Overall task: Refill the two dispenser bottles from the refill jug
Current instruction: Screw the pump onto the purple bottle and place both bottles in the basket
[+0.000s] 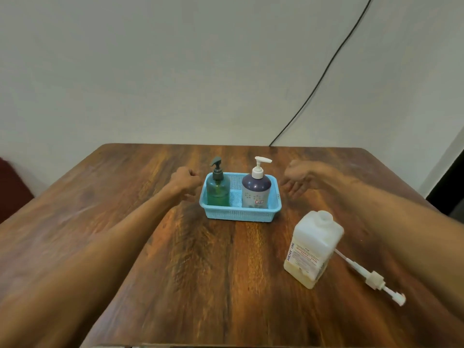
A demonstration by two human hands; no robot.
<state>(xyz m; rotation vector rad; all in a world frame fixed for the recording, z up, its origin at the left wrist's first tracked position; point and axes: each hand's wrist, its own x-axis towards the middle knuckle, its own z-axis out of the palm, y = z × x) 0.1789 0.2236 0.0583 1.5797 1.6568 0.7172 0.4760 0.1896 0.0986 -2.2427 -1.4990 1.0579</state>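
A light blue basket (239, 214) stands mid-table with two dispenser bottles upright in it: a teal bottle (218, 188) with a dark pump on the left, a navy and white bottle (256, 188) with a white pump on the right. The white refill jug (312, 248) stands uncapped to the front right of the basket. Its white pump (374, 278) lies on the table just right of it. My left hand (187, 183) hovers beside the basket's left end, fingers loosely curled, holding nothing. My right hand (295, 180) hangs by the basket's right end, fingers relaxed and empty.
The wooden table (200, 272) reaches back to a pale wall. A black cable (326, 69) runs down the wall to the table's far edge. Something dark red (11, 189) sits off the table's left side.
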